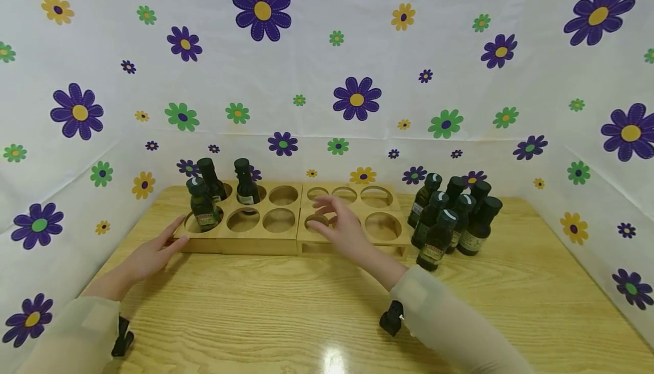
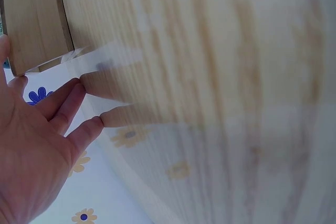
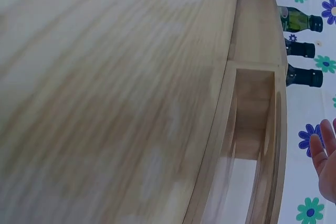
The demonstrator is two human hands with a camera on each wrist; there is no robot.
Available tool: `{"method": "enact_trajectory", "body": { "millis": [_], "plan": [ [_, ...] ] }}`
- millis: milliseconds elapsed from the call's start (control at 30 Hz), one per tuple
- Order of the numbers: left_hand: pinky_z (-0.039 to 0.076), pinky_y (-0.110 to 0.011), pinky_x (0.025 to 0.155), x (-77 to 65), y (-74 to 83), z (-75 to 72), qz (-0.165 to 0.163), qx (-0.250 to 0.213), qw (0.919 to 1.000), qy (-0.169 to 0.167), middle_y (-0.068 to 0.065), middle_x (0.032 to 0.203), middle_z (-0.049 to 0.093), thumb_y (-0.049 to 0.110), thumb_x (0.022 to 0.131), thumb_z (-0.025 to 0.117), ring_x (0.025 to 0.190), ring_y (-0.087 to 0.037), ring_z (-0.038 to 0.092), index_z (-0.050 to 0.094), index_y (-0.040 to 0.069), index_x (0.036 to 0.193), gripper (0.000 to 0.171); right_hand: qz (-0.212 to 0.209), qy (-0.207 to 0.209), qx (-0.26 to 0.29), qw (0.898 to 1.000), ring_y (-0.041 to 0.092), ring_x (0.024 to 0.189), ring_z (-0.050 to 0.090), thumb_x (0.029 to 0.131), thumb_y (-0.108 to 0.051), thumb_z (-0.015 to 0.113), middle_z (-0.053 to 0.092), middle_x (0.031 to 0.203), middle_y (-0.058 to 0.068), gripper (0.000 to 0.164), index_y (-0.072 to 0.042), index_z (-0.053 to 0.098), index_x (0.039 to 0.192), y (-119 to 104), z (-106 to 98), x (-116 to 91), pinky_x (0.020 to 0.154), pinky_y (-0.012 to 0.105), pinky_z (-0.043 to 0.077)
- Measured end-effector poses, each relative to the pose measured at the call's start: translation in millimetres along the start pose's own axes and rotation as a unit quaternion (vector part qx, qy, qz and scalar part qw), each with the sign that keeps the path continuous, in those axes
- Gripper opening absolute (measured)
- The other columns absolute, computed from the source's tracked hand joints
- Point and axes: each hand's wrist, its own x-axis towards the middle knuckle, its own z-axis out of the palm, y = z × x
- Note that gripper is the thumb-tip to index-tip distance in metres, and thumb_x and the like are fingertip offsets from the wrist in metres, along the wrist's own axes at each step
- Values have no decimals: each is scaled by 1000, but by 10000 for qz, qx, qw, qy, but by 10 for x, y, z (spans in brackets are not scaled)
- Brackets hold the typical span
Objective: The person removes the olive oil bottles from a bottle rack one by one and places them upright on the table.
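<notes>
My left hand (image 1: 148, 257) rests its fingertips at the left end of a wooden bottle rack (image 1: 258, 246), holding no bottle. Three dark green glass bottles stand in this rack: a front-left bottle (image 1: 205, 209), a back-left bottle (image 1: 208, 175) and a back-middle bottle (image 1: 245, 184). Over the adjoining right rack (image 1: 361, 196) hovers my right hand (image 1: 343, 229), fingers loosely bent around nothing. It partly hides the front holes. In the left wrist view, the left hand (image 2: 31, 140) has its fingers spread by the table. Only part of the right hand (image 3: 328, 169) shows in the right wrist view.
Several more dark green bottles (image 1: 433, 243) cluster on the wooden table (image 1: 286, 306), right of the right rack. Behind and at both sides hangs a white cloth (image 1: 306, 67) printed with flowers. A black wrist camera (image 1: 392, 318) sits under the right sleeve.
</notes>
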Motion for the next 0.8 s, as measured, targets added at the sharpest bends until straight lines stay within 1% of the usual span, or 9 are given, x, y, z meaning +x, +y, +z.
{"method": "enact_trajectory", "body": {
  "millis": [100,167,300,433,500,567,633,733,800],
  "plan": [
    [41,-64,85,7,3,-5,-8,12,10000,-6,-39,136,42,49,104,35,113,-57,49,-1,11,157,74,57,-131,119,9998,31,105,58,89,-8,71,59,119,15,47,-3,50,130,-31,118,108,82,45,51],
    [41,-63,85,9,4,-6,-15,6,10000,-17,-39,136,42,49,104,35,112,-57,49,-1,11,157,74,39,-222,75,9997,30,106,58,90,-9,71,59,119,16,47,-4,49,131,-58,202,183,82,45,51],
    [41,-63,84,7,3,-2,-41,19,10000,-35,-39,136,42,50,104,34,112,-56,50,-2,12,157,74,35,-376,-254,9990,26,107,58,91,-17,72,60,119,8,49,-6,49,132,-116,355,337,81,43,50],
    [42,-62,84,7,-7,5,-40,7,10000,-47,-39,137,41,49,104,34,111,-56,50,-2,12,157,74,239,-493,-377,9978,22,109,57,91,-20,71,59,120,6,51,-7,47,135,-186,455,482,87,42,48],
    [41,-63,84,7,-5,2,-32,8,10000,-39,-39,137,40,49,104,34,111,-57,50,-2,12,157,74,337,-519,-381,9974,21,110,57,91,-21,71,58,121,7,53,-8,46,136,-191,490,558,92,40,47],
    [40,-65,86,-1,13,-4,-36,-9,10000,-44,-40,138,39,49,104,34,114,-59,47,-2,12,157,74,417,-549,-414,9968,20,112,57,91,-21,71,57,123,9,55,-8,45,138,-176,521,633,95,36,46],
    [38,-67,87,-9,33,-11,-41,-18,10000,-47,-41,138,38,49,104,34,116,-60,45,-2,11,157,74,490,-579,-468,9960,20,113,56,90,-22,72,56,125,8,57,-9,45,138,-148,552,699,97,33,44],
    [37,-67,88,-19,58,-18,-48,-35,10000,-56,-41,138,38,49,104,34,117,-60,43,-1,10,157,74,593,-683,-703,9934,20,115,56,90,-24,72,55,129,10,60,-9,44,140,-109,601,777,97,31,44],
    [39,-66,87,-14,57,-13,-34,-38,10000,-48,-41,138,38,49,104,34,115,-59,46,-1,11,157,74,657,-750,-837,9915,22,116,55,90,-26,72,54,130,9,61,-9,43,141,-92,632,813,97,31,44]
  ]
}}
